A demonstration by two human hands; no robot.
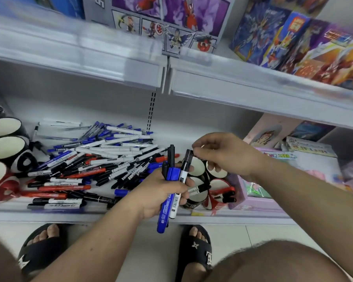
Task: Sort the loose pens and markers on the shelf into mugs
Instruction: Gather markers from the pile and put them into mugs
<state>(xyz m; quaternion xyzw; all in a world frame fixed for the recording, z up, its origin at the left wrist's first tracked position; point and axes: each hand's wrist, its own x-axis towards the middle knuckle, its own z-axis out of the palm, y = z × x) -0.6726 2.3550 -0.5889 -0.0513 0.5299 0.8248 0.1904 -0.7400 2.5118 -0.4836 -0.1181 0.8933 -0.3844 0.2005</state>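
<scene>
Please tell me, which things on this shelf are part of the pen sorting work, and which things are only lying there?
Part of the job:
- pile of loose pens and markers
- bunch of markers in the left hand
- right hand, fingers on a black cap
- mugs at left
- mugs at centre

Only lying about:
- toy boxes on the upper shelf
- pink boxes at right

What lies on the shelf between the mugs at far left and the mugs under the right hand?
In the head view, the loose pile of pens and markers fills that stretch, between the left mugs and right mugs.
</scene>
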